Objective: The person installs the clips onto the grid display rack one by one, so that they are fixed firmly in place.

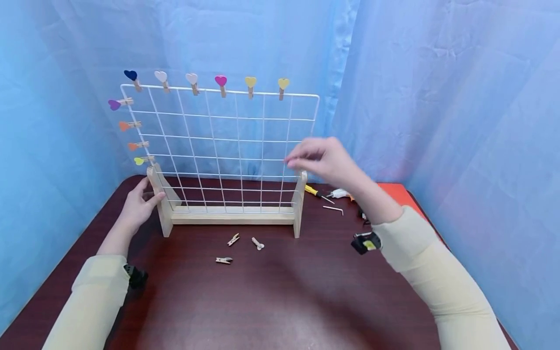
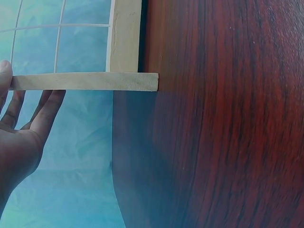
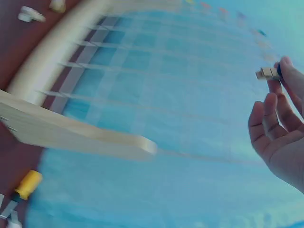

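A white wire grid (image 1: 223, 141) stands upright in a wooden stand (image 1: 232, 218). My left hand (image 1: 137, 208) holds the stand's left upright, thumb on one face and fingers on the other in the left wrist view. Raised near the grid's right edge, my right hand (image 1: 325, 155) pinches a small wooden clothespin (image 3: 267, 73) with a dark blue piece at the thumb; the fingers hide much of it. Several heart clothespins, among them a pink one (image 1: 220, 81), are clipped along the grid's top. Others, including a purple one (image 1: 114, 104), line its left side.
Three loose clothespins lie before the stand, one nearest me (image 1: 224, 260). To the right behind it are a yellow screwdriver (image 1: 312, 190), a hex key (image 1: 333, 209), a white tool (image 1: 339, 193) and an orange-red flat item (image 1: 398, 194). Blue curtains (image 1: 437, 97) enclose the table.
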`<state>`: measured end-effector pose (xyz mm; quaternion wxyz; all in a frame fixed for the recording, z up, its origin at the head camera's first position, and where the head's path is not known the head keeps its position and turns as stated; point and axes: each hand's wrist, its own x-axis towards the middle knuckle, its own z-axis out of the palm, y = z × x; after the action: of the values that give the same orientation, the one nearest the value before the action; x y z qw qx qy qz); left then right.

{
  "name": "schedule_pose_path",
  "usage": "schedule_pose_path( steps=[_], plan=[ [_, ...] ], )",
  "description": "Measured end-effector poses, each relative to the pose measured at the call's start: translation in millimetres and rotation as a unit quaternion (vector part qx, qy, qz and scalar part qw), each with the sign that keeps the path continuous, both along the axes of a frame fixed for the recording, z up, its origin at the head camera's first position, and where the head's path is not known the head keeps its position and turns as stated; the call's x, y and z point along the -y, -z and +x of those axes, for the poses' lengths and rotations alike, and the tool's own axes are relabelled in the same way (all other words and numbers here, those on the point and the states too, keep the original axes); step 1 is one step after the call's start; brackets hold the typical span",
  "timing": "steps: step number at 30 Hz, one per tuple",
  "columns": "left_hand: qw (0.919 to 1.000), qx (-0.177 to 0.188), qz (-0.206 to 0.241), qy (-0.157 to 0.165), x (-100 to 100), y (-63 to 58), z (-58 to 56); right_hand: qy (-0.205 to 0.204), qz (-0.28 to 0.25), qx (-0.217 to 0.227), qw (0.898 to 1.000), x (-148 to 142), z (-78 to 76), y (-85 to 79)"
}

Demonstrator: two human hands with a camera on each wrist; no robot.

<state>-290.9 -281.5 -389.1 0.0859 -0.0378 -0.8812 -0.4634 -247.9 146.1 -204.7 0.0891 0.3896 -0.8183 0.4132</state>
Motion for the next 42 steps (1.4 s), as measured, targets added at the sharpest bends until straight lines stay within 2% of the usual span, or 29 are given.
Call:
schedule_pose_path(
  steps=[4,6,9,13,18,20,25,28,38,42],
  plan=[
    [1.0000,0.004,-0.005,-0.003,3,-0.4,1.9,0.042,-0.103,-0.030,0.993,-8,-12.4,-32.4],
    [1.0000,0.000,-0.004,-0.003,3,-1.3,2.2,0.051,-0.162,-0.044,0.984,-10,-19.3,-44.6],
    [1.0000,-0.003,-0.006,-0.003,2,-1.5,2.0,0.065,-0.222,-0.072,0.970,-11,-29.0,-57.9],
    [0.9999,-0.006,-0.008,-0.002,2,0.2,0.9,0.094,-0.253,-0.110,0.957,-7,-41.5,-68.8],
    [1.0000,-0.008,-0.005,-0.001,2,1.8,-0.1,0.125,-0.281,-0.127,0.943,-2,-56.0,-73.7],
    [1.0000,-0.006,-0.002,-0.001,2,1.5,-0.1,0.128,-0.281,-0.130,0.942,-1,-60.9,-72.5],
    [1.0000,-0.005,0.004,-0.002,0,0.5,0.3,0.131,-0.245,-0.144,0.950,2,-67.0,-65.1],
    [1.0000,-0.005,0.005,-0.002,-1,0.2,0.4,0.134,-0.225,-0.146,0.954,3,-66.6,-60.5],
    [0.9999,-0.012,0.004,-0.003,0,1.5,-2.1,0.114,-0.217,-0.142,0.959,3,-64.6,-55.6],
    [0.9999,-0.011,0.004,-0.003,0,2.7,-2.6,0.133,-0.182,-0.141,0.964,2,-59.2,-57.4]
  ],
)
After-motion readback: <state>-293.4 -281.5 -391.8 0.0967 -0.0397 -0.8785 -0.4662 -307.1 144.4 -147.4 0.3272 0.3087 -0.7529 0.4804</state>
